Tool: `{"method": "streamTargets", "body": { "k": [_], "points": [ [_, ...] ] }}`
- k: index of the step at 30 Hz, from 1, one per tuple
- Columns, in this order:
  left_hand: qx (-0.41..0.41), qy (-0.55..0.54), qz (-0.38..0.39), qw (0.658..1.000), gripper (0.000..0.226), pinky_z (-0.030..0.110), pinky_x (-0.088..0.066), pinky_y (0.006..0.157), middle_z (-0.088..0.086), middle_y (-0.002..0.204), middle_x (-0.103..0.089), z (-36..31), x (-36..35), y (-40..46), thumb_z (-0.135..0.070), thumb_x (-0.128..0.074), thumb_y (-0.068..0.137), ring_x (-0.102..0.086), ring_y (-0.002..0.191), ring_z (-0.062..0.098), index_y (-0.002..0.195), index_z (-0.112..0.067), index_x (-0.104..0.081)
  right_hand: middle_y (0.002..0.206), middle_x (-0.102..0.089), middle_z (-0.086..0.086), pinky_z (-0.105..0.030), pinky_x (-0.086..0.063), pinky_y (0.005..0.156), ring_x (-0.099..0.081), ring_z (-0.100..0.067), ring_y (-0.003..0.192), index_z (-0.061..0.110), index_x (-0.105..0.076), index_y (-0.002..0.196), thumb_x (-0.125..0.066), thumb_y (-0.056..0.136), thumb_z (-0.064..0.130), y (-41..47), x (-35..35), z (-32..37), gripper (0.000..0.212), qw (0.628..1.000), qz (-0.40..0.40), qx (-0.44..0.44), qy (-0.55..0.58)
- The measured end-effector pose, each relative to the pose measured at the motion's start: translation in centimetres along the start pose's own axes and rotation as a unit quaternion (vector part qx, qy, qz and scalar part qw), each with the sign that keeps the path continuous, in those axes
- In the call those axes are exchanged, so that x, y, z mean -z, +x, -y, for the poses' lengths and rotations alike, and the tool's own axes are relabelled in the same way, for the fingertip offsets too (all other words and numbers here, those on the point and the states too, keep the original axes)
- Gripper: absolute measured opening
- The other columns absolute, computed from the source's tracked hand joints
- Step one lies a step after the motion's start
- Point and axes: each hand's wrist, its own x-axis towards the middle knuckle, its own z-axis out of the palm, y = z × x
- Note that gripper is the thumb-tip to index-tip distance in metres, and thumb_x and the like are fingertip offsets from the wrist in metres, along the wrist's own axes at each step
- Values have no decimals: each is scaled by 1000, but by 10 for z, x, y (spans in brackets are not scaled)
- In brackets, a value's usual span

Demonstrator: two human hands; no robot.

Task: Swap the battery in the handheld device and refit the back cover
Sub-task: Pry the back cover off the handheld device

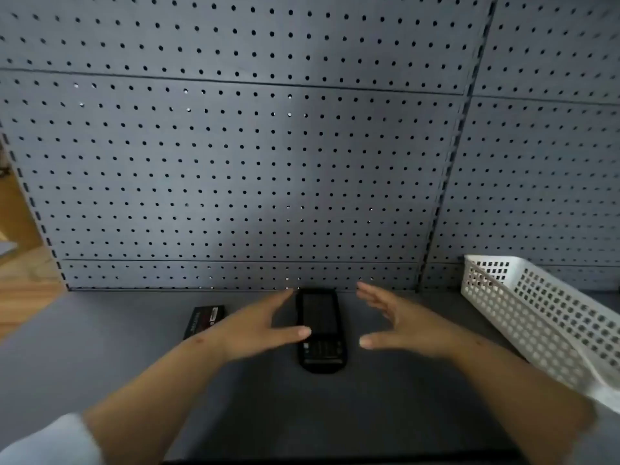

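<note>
A black handheld device (320,325) with a dark screen and a keypad lies face up on the grey table (100,347), close to the pegboard wall. My left hand (258,328) hovers open just left of it, thumb tip reaching over its left edge. My right hand (399,325) is open on the device's right side, fingers spread, a small gap from it. A flat black battery (204,320) with a red-and-white label lies on the table to the left, partly hidden behind my left hand.
A white perforated plastic basket (536,317) stands at the right, angled toward the front edge. A grey pegboard wall (251,162) rises right behind the device. Wooden floor (20,283) shows past the table's left end.
</note>
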Motion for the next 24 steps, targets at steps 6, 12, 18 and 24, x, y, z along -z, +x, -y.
{"method": "streamTargets", "body": {
  "k": [6,12,18,24],
  "points": [
    [-39,151,46,987,137,12,-4,106,-3,157,-7,13,-8,12,-85,-45,34,-10,139,4,145,-21,4,157,-10,10,-26,-14,115,-13,-7,142,33,-4,146,-76,55,58,19,-14,-11,119,989,62,-64,-122],
    [-57,197,35,978,140,12,-3,108,-2,157,-6,20,-13,20,-87,-39,31,-9,141,7,145,-17,1,157,-14,6,-22,-14,112,-16,-9,142,28,-7,147,-78,65,44,31,-20,-16,110,984,64,-62,-153],
    [-71,171,11,983,140,19,-18,114,-3,154,-22,24,-17,26,-92,-39,30,-24,138,6,146,-18,-11,153,-24,10,-19,-19,108,-23,-1,134,32,-15,145,-81,62,39,33,-22,-17,106,990,31,-41,-129],
    [-65,131,3,989,137,15,-24,108,-7,148,-35,22,-17,27,-79,-66,29,-35,131,5,144,-22,-18,152,-28,12,-15,-19,104,-24,5,127,31,-20,144,-82,62,33,32,-23,-10,103,994,19,-22,-107]
  ]
}}
